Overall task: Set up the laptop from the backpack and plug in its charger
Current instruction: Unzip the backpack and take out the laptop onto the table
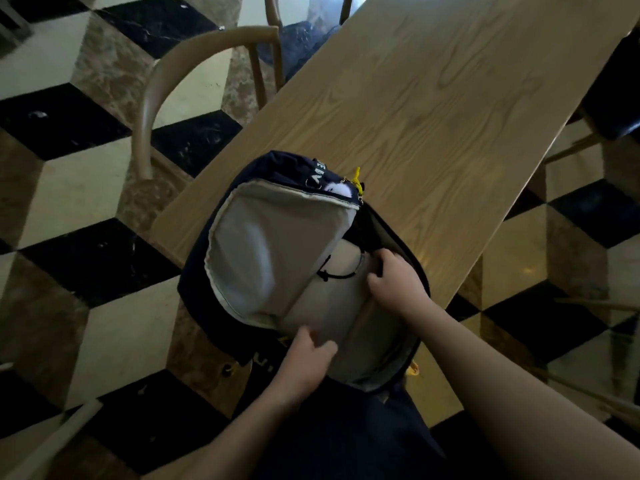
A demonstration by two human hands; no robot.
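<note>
Backpack (277, 244) lying unzipped at the surface (433, 109) edge, left hand (304, 355) fingers pressing its pale lining flat while right hand (394, 275) fingers pinch the inner pocket, presumably exposing the laptop.

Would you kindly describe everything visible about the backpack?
The backpack is dark navy fabric with white lettering and yellow zipper pulls. It lies on the near end of the wooden table, unzipped, its flap folded back to show pale grey lining and a black elastic cord. The left hand rests on the lining at the near edge; the right hand grips inside.
</note>
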